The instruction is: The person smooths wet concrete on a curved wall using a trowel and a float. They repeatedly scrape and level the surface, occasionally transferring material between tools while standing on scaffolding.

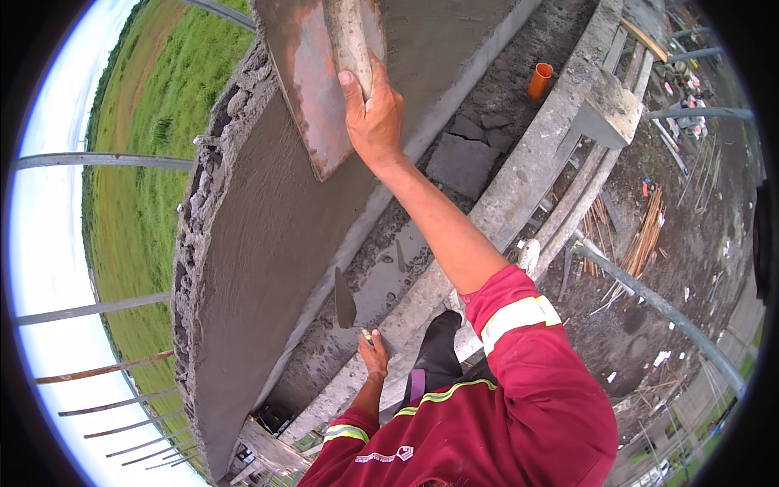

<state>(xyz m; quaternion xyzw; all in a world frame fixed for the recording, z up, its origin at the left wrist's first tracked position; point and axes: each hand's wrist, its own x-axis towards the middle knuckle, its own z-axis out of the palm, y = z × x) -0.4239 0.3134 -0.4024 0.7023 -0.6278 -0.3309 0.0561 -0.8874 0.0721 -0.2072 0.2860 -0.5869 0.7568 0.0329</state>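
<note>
My right hand (378,120) grips the pale, cement-crusted handle of a plastering float (312,101), its thumb laid along the handle. The float's worn reddish-grey plate lies against the smooth grey plaster of the curved wall (268,235). Lower down, close to my body, my left hand (373,355) is closed around the handle of a pointed trowel (345,300). The trowel's dark grey blade points away from me, over the wet trough beside the wall and apart from the plaster. Part of the trowel's handle is hidden by my fingers.
Rough broken concrete (191,268) edges the wall on the left, with metal bars and grass beyond. A concrete ledge (495,203) runs along the right of the trough. An orange pipe end (540,81) stands in the trough. Scaffold pipes (665,308) cross above littered ground at right.
</note>
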